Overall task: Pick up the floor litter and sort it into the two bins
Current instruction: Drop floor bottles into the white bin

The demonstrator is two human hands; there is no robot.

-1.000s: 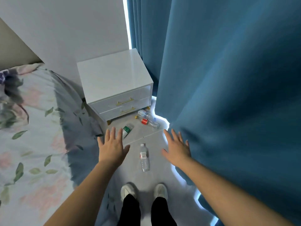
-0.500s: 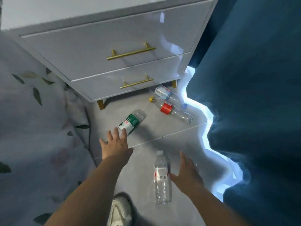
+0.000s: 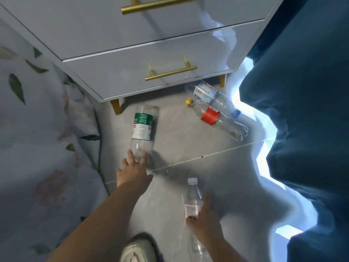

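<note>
Now, on the floor [image 3: 179, 140], the white-capped bottle [image 3: 191, 197] is clasped by the right grip [image 3: 204, 223]; the green-label bottle [image 3: 142, 127], merely touched by the spread left grip [image 3: 134, 172], should be encircled mid-body before lifting.

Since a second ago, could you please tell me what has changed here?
Both hands went down and forward: the right hand now grips the white-capped bottle, and the left hand touches the green-labelled bottle. The red-labelled bottle and blue-capped bottle stayed put.

Left hand [image 3: 133, 172] touches the green-label bottle [image 3: 142, 127]; right hand [image 3: 204, 223] grips the white-capped bottle [image 3: 191, 200] on the floor [image 3: 181, 140].
</note>
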